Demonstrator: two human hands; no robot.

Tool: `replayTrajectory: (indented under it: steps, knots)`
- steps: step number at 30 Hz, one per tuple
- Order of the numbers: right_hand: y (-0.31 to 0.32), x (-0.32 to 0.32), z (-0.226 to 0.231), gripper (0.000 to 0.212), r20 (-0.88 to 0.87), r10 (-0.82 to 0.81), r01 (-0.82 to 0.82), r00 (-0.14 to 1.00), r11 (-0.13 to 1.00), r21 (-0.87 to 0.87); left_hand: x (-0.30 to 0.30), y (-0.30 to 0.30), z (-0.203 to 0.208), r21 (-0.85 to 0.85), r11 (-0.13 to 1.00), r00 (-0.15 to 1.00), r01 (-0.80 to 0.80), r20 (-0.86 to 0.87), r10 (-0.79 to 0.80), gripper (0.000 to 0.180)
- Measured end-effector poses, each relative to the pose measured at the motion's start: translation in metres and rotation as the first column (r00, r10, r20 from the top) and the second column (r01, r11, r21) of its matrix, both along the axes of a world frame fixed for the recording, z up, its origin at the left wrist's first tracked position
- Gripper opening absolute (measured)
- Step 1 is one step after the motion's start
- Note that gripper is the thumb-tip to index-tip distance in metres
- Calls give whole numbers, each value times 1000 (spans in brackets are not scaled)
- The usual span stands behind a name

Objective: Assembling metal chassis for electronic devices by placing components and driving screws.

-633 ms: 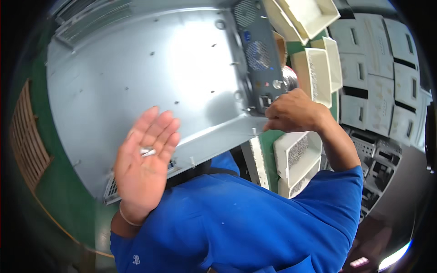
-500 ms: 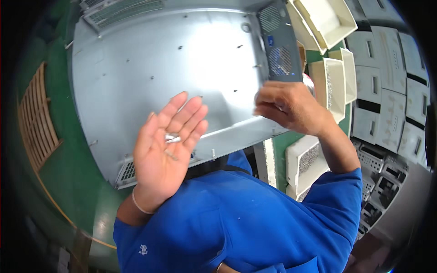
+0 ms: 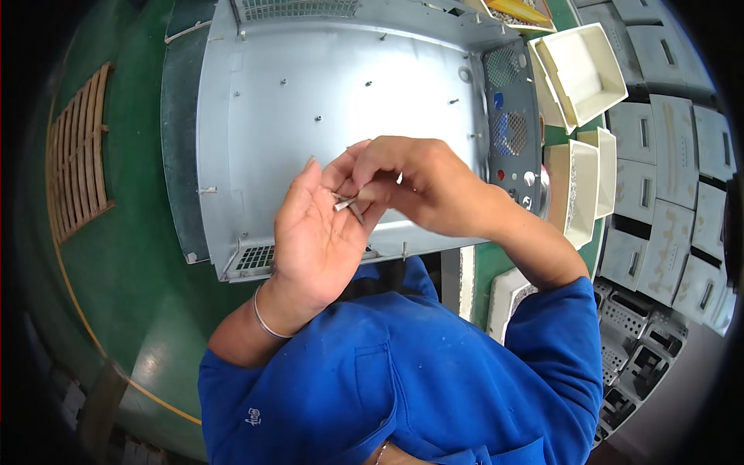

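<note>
My left hand [image 3: 316, 244] is palm up and slightly cupped, its thumb apart from the fingers. Small silvery metal pins [image 3: 344, 204] lie by the base of its fingers. From the right, my right hand [image 3: 438, 186] reaches over that palm, thumb and fingertips pinched at one of these pins; the fingers partly hide the pieces, so I cannot tell exactly how it is gripped. Beneath and beyond both hands lies a large open sheet-metal case [image 3: 271, 147]. Short studs [image 3: 369, 84] stand up from its floor.
A dark panel with round vent grilles [image 3: 511, 133] forms the case's right side. Cream plastic bins [image 3: 593, 77] stand to the right, some with small parts, before grey drawer-like boxes [image 3: 670, 186]. A wooden pallet [image 3: 81, 155] lies on the green floor [image 3: 139, 271] at left.
My right hand has come left from the case's right edge to my left palm and now pinches at the pins there. The case appears farther right in view.
</note>
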State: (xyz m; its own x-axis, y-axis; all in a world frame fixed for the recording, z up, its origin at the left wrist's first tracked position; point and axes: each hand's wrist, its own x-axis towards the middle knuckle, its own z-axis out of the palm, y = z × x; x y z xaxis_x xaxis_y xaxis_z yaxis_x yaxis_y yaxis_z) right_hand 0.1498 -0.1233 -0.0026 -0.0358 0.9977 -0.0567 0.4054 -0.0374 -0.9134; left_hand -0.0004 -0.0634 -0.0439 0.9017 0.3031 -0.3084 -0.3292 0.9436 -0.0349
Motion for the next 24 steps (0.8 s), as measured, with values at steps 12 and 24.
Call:
replayTrajectory:
  steps: [12,24]
  knots:
    - [4,102,-41,11,116,-501,514,858,841,-170,-26,20,11,7,998,994,-61,92,60,33]
    - [66,90,-92,13,629,-253,279,735,958,60,-35,28,17,67,993,993,-102,-49,105,26]
